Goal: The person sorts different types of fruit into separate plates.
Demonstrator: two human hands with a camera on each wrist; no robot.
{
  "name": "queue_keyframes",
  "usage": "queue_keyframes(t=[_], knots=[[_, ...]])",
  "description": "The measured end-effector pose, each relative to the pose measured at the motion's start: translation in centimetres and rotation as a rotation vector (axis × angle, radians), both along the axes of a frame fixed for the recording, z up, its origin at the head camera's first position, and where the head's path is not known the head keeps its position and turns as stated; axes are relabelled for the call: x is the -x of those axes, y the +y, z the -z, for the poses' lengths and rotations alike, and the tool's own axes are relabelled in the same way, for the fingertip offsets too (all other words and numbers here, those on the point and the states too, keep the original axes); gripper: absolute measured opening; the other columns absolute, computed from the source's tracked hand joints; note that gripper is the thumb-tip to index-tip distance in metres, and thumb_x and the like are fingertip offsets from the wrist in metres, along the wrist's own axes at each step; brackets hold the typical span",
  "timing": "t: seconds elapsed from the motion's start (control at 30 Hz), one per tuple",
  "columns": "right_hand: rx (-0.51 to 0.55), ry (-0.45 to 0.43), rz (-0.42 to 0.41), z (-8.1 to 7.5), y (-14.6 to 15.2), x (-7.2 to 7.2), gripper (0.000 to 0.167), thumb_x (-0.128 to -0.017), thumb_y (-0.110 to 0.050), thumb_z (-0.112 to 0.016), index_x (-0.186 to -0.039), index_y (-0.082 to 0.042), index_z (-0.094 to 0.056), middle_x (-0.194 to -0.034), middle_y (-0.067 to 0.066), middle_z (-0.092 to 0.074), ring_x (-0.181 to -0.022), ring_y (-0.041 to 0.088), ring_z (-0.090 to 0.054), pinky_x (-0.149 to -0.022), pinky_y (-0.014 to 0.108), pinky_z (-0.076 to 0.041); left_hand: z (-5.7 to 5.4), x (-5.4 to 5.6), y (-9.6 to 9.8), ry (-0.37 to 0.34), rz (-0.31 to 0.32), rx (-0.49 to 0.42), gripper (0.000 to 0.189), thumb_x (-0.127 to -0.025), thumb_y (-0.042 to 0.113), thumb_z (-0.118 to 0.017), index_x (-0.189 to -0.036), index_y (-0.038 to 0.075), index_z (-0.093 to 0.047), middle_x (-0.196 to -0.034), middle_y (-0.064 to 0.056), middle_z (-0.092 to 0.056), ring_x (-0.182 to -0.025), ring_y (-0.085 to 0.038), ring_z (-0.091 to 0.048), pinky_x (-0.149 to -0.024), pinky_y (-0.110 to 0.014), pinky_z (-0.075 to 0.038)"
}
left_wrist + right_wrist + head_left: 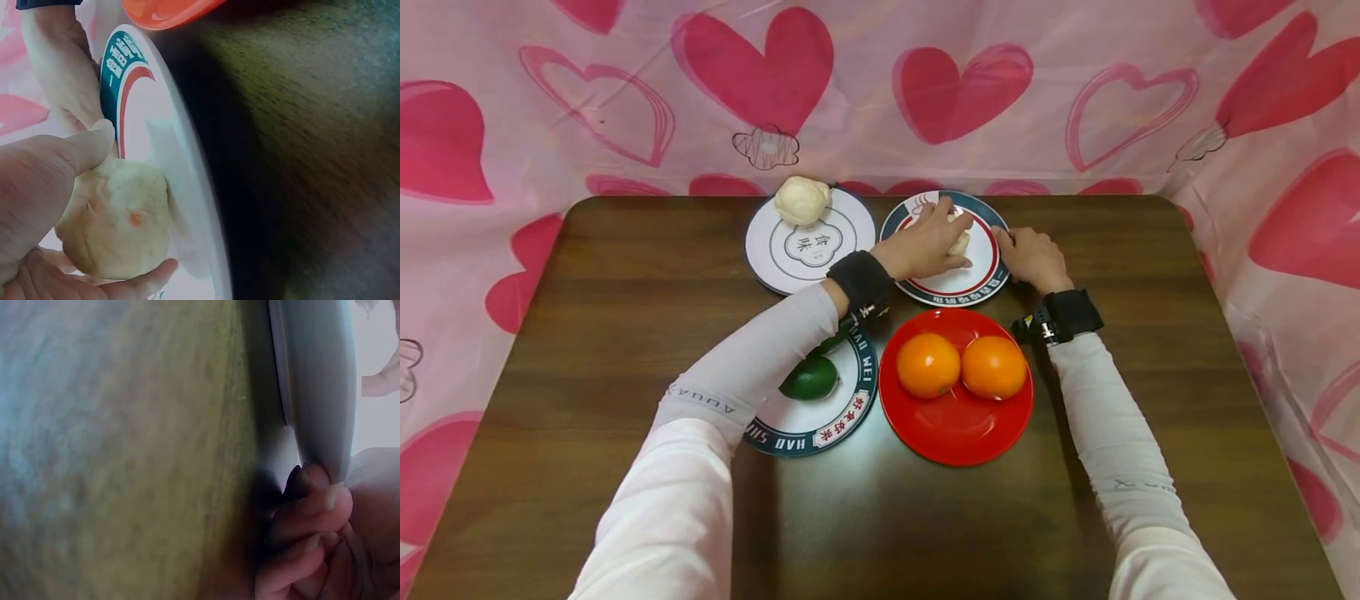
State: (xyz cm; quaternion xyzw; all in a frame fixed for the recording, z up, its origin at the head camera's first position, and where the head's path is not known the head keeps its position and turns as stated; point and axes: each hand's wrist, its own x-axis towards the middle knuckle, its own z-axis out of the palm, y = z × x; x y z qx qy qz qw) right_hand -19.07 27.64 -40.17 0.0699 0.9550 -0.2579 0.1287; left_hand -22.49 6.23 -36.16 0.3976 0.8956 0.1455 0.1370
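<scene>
My left hand (928, 242) reaches over the far right plate (955, 290), white with a blue rim and red ring. It holds a pale, lumpy, round food (119, 219) between thumb and fingers; a small orange spot shows on its face. The food is at the plate's surface; whether it rests on it I cannot tell. At that plate's right edge my right hand (1033, 257) pinches the rim, fingertips (315, 509) under its edge in the right wrist view. A similar pale lumpy food (802, 200) sits on the white plate (767, 242) to the left.
Nearer, a red plate (958, 442) holds two oranges (928, 366). Left of it, a blue-rimmed plate (842, 429) bears dark green fruit (810, 379), partly covered by my left sleeve. All stand on a brown wooden table (587, 350), with a pink heart-patterned cloth (865, 50) behind.
</scene>
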Motion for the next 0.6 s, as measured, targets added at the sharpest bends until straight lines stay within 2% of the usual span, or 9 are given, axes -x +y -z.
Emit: queue_keyframes(t=[0.17, 0.33, 0.5, 0.6], knots=[[0.008, 0.003, 0.002, 0.1, -0.1, -0.1, 0.06, -0.108, -0.052, -0.032, -0.127, -0.002, -0.06, -0.076, 0.013, -0.06, -0.066, 0.028, -0.059, -0.066, 0.038, -0.043, -0.4, -0.5, -0.7, 0.062, -0.011, -0.015, 0.069, -0.097, 0.044, -0.066, -0.152, 0.013, -0.04, -0.152, -0.02, -0.035, -0.136, -0.04, -0.042, -0.107, -0.044, -0.051], [0.021, 0.005, -0.004, 0.2, -0.5, -0.3, 0.06, -0.108, -0.052, -0.032, -0.127, -0.003, -0.059, -0.072, 0.012, -0.059, -0.066, 0.028, -0.059, -0.07, 0.04, -0.042, -1.8, -0.8, -3.7, 0.122, -0.055, -0.061, 0.063, -0.098, 0.043, -0.064, -0.15, 0.013, -0.043, -0.146, -0.017, -0.04, -0.129, -0.035, -0.045, -0.105, -0.045, -0.052], [0.039, 0.006, -0.01, 0.4, -0.9, -0.5, 0.06, -0.108, -0.052, -0.033, -0.13, -0.002, -0.058, -0.072, 0.011, -0.058, -0.067, 0.028, -0.058, -0.071, 0.04, -0.042, -3.2, -0.7, -8.9, 0.23, -0.194, -0.049, 0.051, -0.101, 0.038, -0.059, -0.143, 0.012, -0.048, -0.137, -0.018, -0.051, -0.123, -0.038, -0.05, -0.104, -0.058, -0.041], [0.041, 0.009, -0.007, 0.4, -0.9, -0.7, 0.06, -0.108, -0.052, -0.033, -0.129, -0.002, -0.058, -0.073, 0.012, -0.057, -0.066, 0.028, -0.058, -0.07, 0.039, -0.042, -3.6, -0.3, -12.3, 0.268, -0.291, -0.056, 0.05, -0.101, 0.036, -0.058, -0.143, 0.012, -0.048, -0.14, -0.019, -0.05, -0.127, -0.041, -0.048, -0.105, -0.065, -0.036]])
